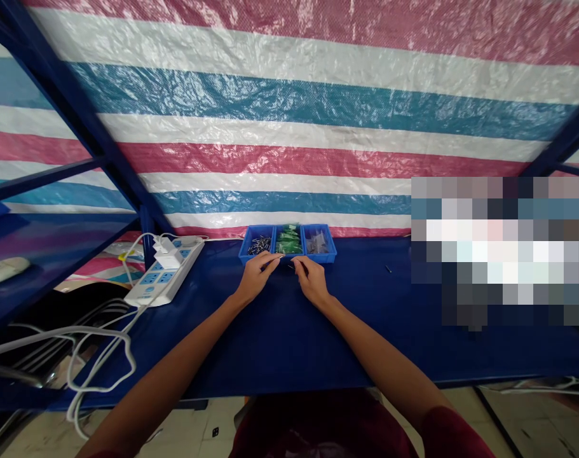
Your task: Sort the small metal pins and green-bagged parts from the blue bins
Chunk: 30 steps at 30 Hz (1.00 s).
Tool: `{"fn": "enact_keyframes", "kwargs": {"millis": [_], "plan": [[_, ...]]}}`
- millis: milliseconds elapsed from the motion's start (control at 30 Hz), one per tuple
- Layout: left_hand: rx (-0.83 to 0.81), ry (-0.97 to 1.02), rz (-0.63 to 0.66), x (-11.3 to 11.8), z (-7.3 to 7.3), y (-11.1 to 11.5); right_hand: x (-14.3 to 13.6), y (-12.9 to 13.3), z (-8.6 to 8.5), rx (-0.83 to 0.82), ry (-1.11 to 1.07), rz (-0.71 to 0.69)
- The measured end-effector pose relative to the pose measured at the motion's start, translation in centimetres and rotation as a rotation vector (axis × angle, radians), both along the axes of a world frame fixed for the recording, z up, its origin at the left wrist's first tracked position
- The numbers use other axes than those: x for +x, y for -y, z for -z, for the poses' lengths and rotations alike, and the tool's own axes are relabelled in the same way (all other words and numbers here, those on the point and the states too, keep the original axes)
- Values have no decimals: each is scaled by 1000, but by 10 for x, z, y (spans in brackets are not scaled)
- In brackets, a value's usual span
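Note:
My left hand (259,275) is closed in a pinch just in front of the blue divided tray (318,259), with a tiny pale tip showing at its fingertips. Close beside it, my right hand (311,278) is also pinched, and a small dark thing shows near its fingertips. What either hand holds is too small to name. The tray's left compartment has small dark and silver parts (259,245), the middle one green packets (289,240), and the right one clear bags (316,242).
A white power strip (163,278) with a plugged-in adapter (168,253) lies left on the blue table (279,343). White cables (98,375) hang over the left edge. A small dark piece (388,269) lies right of the tray. The far right is pixelated.

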State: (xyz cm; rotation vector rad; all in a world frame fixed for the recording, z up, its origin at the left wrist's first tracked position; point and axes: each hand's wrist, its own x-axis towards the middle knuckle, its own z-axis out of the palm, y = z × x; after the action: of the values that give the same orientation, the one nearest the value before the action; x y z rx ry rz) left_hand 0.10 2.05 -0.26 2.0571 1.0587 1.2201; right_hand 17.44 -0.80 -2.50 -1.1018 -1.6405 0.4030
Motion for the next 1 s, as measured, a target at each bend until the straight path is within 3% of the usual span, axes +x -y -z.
{"fn": "enact_keyframes", "kwargs": {"millis": [267,500,800,1000], "plan": [[-83,2,66,-2,-1,0,1,1,-1,-19,-26,6],[-203,92,99,0,-6,3,-1,1,1,9,-26,-101],[-299,189,143,3,-7,5,-1,0,1,-13,15,-125],[-319,350,136,3,-2,-2,-1,2,-3,-42,-99,-33]]}}
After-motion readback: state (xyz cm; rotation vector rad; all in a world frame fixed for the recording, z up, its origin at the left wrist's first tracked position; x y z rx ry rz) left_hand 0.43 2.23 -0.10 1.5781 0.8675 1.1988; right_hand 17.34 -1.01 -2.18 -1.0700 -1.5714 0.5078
